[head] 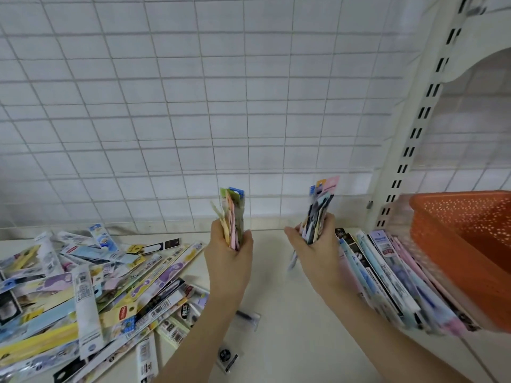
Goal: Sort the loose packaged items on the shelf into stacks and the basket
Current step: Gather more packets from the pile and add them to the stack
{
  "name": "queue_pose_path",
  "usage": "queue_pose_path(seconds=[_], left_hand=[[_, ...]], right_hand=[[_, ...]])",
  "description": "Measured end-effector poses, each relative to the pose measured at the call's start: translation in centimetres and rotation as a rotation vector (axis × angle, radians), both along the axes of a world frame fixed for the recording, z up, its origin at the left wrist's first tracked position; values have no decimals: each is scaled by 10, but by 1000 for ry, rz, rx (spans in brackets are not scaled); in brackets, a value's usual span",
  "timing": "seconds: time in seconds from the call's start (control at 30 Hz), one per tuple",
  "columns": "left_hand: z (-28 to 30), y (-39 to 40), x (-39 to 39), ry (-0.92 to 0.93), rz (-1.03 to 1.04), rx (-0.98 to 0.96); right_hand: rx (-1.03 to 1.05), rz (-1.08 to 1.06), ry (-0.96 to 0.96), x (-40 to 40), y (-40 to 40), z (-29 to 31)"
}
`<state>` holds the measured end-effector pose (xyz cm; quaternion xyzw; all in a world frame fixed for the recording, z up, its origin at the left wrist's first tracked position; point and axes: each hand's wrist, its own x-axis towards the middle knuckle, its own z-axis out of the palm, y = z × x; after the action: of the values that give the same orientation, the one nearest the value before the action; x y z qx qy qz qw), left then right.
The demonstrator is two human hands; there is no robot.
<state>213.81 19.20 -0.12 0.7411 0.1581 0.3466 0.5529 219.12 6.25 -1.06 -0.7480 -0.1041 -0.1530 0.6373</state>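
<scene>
Left hand (228,254): fingers curled round an upright bundle (233,217) of long, narrow packets, edges green, yellow, pink, blue-topped. Right hand (315,248): gripping a second upright bundle (320,214), dark and pale packets with pink and blue header cards, slightly blurred. Loose pile (83,294): flat strip packs in yellow, light blue, purple, white, with barcodes, jumbled on the shelf (290,313) at left. Sorted row (387,277): packets laid side by side at right, beside the orange perforated basket (464,244).

Loose packets (91,297) left on shelf (290,313), stacked packets (392,280) right, beside basket (467,250)
</scene>
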Motion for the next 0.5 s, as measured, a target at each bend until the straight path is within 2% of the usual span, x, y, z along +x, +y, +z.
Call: queue_pose_path(seconds=[0.13, 0.37, 0.5], left_hand=[[-9, 5, -2, 75, 42, -96], [-13, 7, -6, 133, 89, 22], [-10, 5, -12, 141, 83, 54]], right_hand=[[-32, 55, 69, 2, -7, -1], [-276, 73, 213, 9, -8, -13], [-403, 49, 155, 4, -8, -14]])
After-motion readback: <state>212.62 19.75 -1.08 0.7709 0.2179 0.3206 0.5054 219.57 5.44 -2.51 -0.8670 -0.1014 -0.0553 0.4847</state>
